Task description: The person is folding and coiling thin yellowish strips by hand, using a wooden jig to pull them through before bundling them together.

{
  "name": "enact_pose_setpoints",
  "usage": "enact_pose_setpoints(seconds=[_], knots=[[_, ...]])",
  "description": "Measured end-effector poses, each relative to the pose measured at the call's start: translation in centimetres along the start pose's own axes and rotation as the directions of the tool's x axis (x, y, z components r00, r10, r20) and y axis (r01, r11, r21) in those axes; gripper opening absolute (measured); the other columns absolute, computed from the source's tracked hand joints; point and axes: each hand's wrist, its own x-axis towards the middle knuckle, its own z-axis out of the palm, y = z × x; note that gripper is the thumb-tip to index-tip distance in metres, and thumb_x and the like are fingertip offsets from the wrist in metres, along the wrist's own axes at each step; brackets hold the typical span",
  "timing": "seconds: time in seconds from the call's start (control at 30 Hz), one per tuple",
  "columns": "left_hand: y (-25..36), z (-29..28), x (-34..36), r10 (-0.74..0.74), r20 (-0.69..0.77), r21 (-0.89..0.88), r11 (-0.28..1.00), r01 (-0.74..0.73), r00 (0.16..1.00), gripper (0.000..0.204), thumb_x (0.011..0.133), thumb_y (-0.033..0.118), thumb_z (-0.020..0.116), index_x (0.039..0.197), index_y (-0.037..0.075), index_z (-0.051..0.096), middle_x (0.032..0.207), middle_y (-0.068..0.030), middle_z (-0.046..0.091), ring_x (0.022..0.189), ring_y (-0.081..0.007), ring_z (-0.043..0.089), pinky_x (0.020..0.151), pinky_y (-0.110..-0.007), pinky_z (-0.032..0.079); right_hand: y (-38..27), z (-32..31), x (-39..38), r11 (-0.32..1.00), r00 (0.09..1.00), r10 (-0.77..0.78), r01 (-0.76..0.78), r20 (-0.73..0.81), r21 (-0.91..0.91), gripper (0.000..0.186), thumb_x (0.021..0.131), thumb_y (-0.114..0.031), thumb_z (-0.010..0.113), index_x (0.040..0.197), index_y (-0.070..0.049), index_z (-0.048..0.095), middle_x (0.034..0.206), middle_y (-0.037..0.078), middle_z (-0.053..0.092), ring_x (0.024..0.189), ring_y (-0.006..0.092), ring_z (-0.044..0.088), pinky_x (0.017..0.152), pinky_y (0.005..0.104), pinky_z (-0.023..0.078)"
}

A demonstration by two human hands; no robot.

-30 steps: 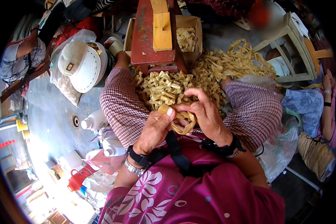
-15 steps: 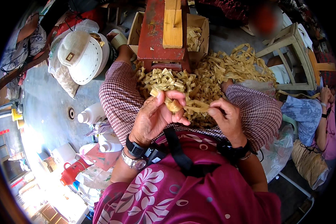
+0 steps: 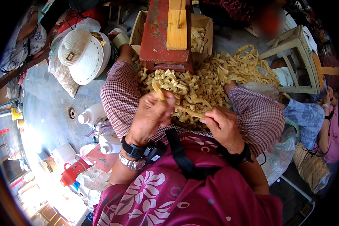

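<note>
The strip (image 3: 189, 111) ran between my hands over the heap (image 3: 203, 94), left fingers (image 3: 165, 107) pinching its folded part, right fingers (image 3: 219, 113) its tail. The step seemed to be tightening; next called for an even pull.

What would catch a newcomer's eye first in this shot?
Probably the mound of yellow folded pieces between the checked trouser legs, with a yellow strip held between the left grip and right grip just in front. Next, the worn red bench at top centre and the white hat at upper left.
</note>
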Motion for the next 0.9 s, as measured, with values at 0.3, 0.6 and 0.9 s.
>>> enact_pose_setpoints(seconds=[0.3,0.6,0.9], knots=[[2.1,0.2,-0.3,0.181,0.038,-0.016,0.983,-0.180,0.983,0.005,0.086,0.004,0.056,0.091,0.001,0.056,0.067,0.0006,0.048,0.051,-0.0050,0.038,0.041,-0.021,0.039,-0.6,-2.6,1.2,0.983,0.990,0.118,-0.128,0.082,0.129,0.011,0.083,-0.007,0.066,0.079,0.001,0.060,0.062,0.008,0.053,0.052,0.0176,0.050,0.049,0.0291,0.040],[1.3,1.1,0.7,0.206,0.028,0.289,0.935,-0.205,0.978,0.011,0.086,0.006,0.065,0.090,0.001,0.056,0.076,-0.0009,0.056,0.049,-0.0052,0.050,0.042,-0.018,0.043,-0.6,-1.3,2.8,0.757,0.804,0.374,-0.552,0.462,0.349,0.021,0.090,-0.016,0.057,0.105,-0.001,0.056,0.073,0.007,0.058,0.062,0.0115,0.053,0.058,0.0275,0.044],[3.0,0.0,1.3,0.306,0.058,0.146,0.939,-0.312,0.950,0.006,0.087,0.002,0.059,0.090,-0.001,0.056,0.076,-0.0030,0.055,0.057,-0.0086,0.054,0.044,-0.023,0.049,-1.7,-3.3,5.1,0.928,0.927,0.163,-0.260,0.338,0.268,0.021,0.092,-0.016,0.054,0.080,0.000,0.055,0.060,0.009,0.052,0.053,0.0161,0.049,0.051,0.0292,0.039]])
